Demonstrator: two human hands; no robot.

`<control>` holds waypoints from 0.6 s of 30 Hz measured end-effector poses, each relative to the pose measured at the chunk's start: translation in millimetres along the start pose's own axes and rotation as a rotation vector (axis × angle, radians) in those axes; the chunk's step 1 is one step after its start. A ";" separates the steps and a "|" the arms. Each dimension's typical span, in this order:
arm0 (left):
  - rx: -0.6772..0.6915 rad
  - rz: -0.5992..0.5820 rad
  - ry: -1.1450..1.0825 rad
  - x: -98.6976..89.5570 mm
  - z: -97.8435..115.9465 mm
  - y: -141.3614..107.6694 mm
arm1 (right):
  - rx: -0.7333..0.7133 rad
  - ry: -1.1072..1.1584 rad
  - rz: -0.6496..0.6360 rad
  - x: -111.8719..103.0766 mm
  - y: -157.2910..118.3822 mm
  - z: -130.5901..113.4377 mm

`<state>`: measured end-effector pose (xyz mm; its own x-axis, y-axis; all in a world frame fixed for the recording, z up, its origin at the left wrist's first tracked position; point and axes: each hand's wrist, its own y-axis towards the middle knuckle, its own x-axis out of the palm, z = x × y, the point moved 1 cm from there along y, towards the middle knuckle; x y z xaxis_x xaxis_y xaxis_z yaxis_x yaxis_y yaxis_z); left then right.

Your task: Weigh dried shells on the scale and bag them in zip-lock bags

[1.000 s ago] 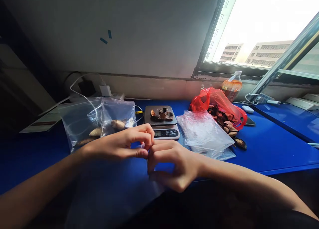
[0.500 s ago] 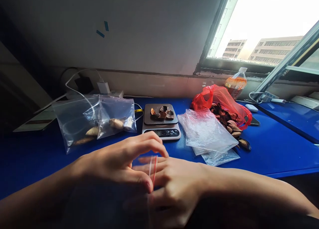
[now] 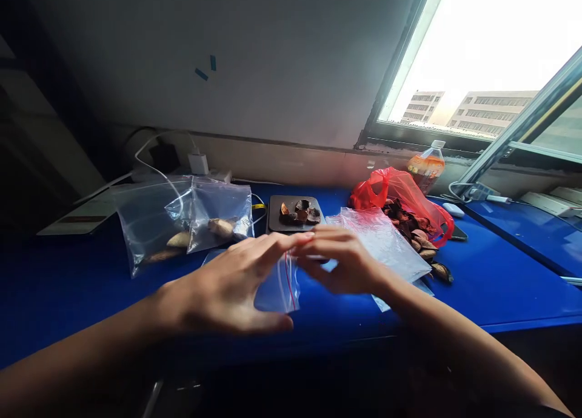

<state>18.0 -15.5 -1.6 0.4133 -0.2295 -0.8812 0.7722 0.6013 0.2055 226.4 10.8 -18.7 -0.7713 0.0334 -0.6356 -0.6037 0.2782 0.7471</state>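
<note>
A clear zip bag (image 3: 284, 285) with a red line lies on the blue table between my hands, in front of the scale. My left hand (image 3: 236, 278) is over the bag's left part, thumb spread away from the fingers. My right hand (image 3: 341, 254) is at the bag's upper right, its fingertips meeting my left fingertips; whether it grips the bag's edge is unclear. Behind them, dark curved shell pieces (image 3: 300, 213) rest on the scale (image 3: 274, 215), whose display my hands cover.
Two filled clear bags (image 3: 157, 224) with pale pieces stand at left. At right are stacked clear bags (image 3: 386, 239), a red plastic bag (image 3: 404, 191) of dark pieces, loose shells (image 3: 441, 272) and a bottle (image 3: 427, 163). A white charger and cables run along the wall.
My right hand has moved up and away from me, from below my left fingers to beside their tips. The red-lined bag now lies farther forward, flatter on the table. The view has shifted slightly.
</note>
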 end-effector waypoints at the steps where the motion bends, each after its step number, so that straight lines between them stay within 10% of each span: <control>1: -0.018 0.025 -0.001 -1.6 -2.7 0.3 | 0.104 -0.064 0.063 -4.5 -0.9 11.7; 5: -0.057 0.073 -0.019 -7.8 -13.0 1.9 | 0.436 -0.391 0.031 -14.5 -11.5 57.4; 11: -0.130 0.086 -0.080 -12.7 -19.5 3.7 | 0.483 -0.533 -0.246 -12.7 -20.8 77.5; 18: -0.118 0.126 -0.114 -4.3 -22.3 2.8 | 0.458 -0.417 0.160 -26.6 -7.5 47.8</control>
<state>7.7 4.2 -6.8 0.5605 -0.2276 -0.7963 0.6514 0.7149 0.2542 261.1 53.8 -16.6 -0.6458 0.4536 -0.6142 -0.2691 0.6177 0.7390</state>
